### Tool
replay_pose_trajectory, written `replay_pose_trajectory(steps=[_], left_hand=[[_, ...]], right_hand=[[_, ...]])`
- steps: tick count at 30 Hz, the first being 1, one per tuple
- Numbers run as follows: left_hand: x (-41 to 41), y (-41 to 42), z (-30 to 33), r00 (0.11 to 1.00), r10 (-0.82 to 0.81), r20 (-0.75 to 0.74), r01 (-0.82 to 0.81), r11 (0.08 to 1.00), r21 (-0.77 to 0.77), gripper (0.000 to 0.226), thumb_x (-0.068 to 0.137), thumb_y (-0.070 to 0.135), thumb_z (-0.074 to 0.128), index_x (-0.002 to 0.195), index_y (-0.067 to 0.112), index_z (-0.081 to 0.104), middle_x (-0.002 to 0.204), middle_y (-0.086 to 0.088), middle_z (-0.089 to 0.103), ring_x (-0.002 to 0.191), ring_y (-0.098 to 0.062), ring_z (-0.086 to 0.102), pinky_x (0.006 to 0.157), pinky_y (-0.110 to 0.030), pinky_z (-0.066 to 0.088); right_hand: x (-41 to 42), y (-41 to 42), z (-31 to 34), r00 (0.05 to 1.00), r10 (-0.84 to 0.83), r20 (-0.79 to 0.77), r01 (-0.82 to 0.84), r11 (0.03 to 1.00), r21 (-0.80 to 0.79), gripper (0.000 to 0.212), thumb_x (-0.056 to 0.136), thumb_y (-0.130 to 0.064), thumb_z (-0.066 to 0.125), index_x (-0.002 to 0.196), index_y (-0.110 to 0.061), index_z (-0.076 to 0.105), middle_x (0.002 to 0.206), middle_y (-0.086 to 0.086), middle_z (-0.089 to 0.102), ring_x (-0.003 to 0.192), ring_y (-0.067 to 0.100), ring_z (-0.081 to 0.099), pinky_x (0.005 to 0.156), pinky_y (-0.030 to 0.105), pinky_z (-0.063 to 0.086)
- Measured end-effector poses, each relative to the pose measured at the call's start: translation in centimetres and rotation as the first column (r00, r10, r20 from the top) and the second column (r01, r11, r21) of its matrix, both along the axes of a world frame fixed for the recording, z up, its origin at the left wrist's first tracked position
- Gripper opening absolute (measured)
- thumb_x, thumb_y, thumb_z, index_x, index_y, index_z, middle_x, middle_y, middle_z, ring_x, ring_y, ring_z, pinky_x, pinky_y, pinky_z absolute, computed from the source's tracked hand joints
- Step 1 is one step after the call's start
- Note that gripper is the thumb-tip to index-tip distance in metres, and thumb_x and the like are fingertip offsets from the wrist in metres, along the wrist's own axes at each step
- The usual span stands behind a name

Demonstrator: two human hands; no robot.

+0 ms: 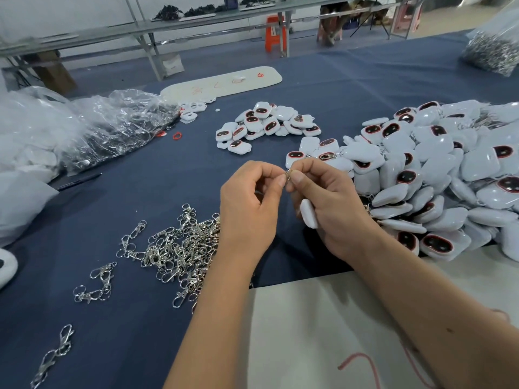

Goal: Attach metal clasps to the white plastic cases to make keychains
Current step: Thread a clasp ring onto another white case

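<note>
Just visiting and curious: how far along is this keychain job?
Mid-job, it seems. The big pile at right shows clasps on some cases. Both hands, left and right, pinch a ring, one case in the right. The small pile and loose clasps remain.

1. The hands meet at the middle of the table (140, 318); the left hand (247, 211) sits just left of the right hand (328, 203).
2. A clasp pile (179, 251) lies left of the hands; a small case pile (266, 124) behind them; a large case pile (438, 178) to their right.
3. Plastic bags (92, 127) lie far left; a bag (494, 49), perhaps of clasps, sits far right at the back.
</note>
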State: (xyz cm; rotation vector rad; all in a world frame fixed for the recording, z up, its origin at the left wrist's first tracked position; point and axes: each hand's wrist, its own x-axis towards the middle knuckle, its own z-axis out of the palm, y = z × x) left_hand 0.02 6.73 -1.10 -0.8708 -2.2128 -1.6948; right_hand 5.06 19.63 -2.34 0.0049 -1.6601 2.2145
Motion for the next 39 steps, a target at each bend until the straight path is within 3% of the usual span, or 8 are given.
replay_pose_trajectory(steps=[5,14,17,22,29,31,34,39], left_hand=[[0.0,-0.3,-0.1,1.000,0.005,-0.025,-0.005,1.000,0.024,0.012,0.093,0.010,0.063,0.083,0.014,0.067,0.077,0.007,0.068,0.071,-0.017,0.063,0.069,-0.038,0.054],[-0.3,-0.9,-0.2,0.999,0.045,-0.027,-0.046,0.998,-0.041,0.011,0.087,0.014,0.063,0.077,0.018,0.066,0.071,0.009,0.064,0.064,-0.013,0.059,0.061,-0.032,0.050],[-0.5,-1.2,-0.1,0.998,0.062,-0.007,-0.062,0.996,-0.061,0.013,0.088,0.013,0.066,0.076,0.019,0.067,0.072,0.008,0.065,0.064,-0.008,0.057,0.061,-0.025,0.048],[-0.7,-1.9,0.1,0.994,0.101,0.032,-0.098,0.991,-0.085,0.018,0.089,0.008,0.070,0.075,0.020,0.069,0.070,0.008,0.066,0.062,-0.003,0.056,0.060,-0.014,0.044],[-0.5,-2.0,0.1,0.996,0.071,0.048,-0.063,0.987,-0.150,0.019,0.084,0.007,0.071,0.071,0.021,0.069,0.066,0.007,0.062,0.056,-0.002,0.053,0.056,-0.013,0.042],[-0.5,-2.1,0.1,0.998,0.047,0.044,-0.040,0.987,-0.158,0.018,0.082,0.007,0.072,0.070,0.021,0.069,0.067,0.006,0.063,0.057,-0.002,0.053,0.056,-0.013,0.043],[-0.4,-2.1,0.0,0.999,0.028,0.043,-0.021,0.986,-0.163,0.018,0.081,0.006,0.072,0.069,0.020,0.069,0.066,0.007,0.063,0.056,-0.002,0.053,0.056,-0.011,0.042],[-0.4,-2.0,0.0,0.998,-0.016,0.065,0.027,0.985,-0.169,0.018,0.080,0.005,0.074,0.070,0.019,0.070,0.063,0.011,0.062,0.055,-0.001,0.052,0.056,-0.011,0.040]], right_hand=[[-0.1,-0.2,-0.2,0.999,-0.028,-0.025,0.031,0.991,0.130,0.018,0.102,-0.011,0.057,0.085,-0.015,0.063,0.073,-0.005,0.061,0.055,0.002,0.049,0.054,0.016,0.040],[-0.2,0.1,-0.5,0.997,-0.079,-0.002,0.075,0.929,0.363,0.013,0.100,-0.018,0.058,0.088,-0.018,0.064,0.074,-0.008,0.061,0.061,0.001,0.050,0.062,0.016,0.039],[-0.4,-0.4,-0.4,0.985,-0.157,0.066,0.130,0.945,0.301,0.017,0.102,-0.018,0.058,0.086,-0.020,0.063,0.070,-0.002,0.063,0.051,0.003,0.047,0.048,0.017,0.038],[-0.3,0.1,0.6,0.963,-0.116,0.242,0.125,0.992,-0.022,0.043,0.107,-0.054,0.044,0.100,-0.016,0.064,0.071,0.009,0.066,0.037,0.020,0.044,0.038,0.018,0.029],[-0.4,0.1,0.5,0.967,-0.035,0.251,0.023,0.999,0.049,0.077,0.092,-0.079,0.030,0.089,-0.017,0.076,0.070,0.009,0.064,0.045,0.014,0.041,0.043,0.020,0.028],[-0.4,0.0,0.3,0.974,-0.060,0.221,0.056,0.998,0.025,0.064,0.095,-0.071,0.040,0.097,-0.020,0.078,0.078,0.010,0.066,0.055,0.015,0.048,0.047,0.024,0.034],[-0.6,0.2,-0.1,0.974,-0.096,0.207,0.103,0.994,-0.022,0.025,0.101,-0.019,0.056,0.115,-0.019,0.076,0.094,0.006,0.070,0.080,0.015,0.058,0.065,0.026,0.048],[-0.5,0.0,-0.4,0.973,-0.166,0.160,0.152,0.984,0.094,0.050,0.094,0.012,0.060,0.127,-0.024,0.068,0.121,0.018,0.068,0.092,0.027,0.067,0.092,0.038,0.061]])
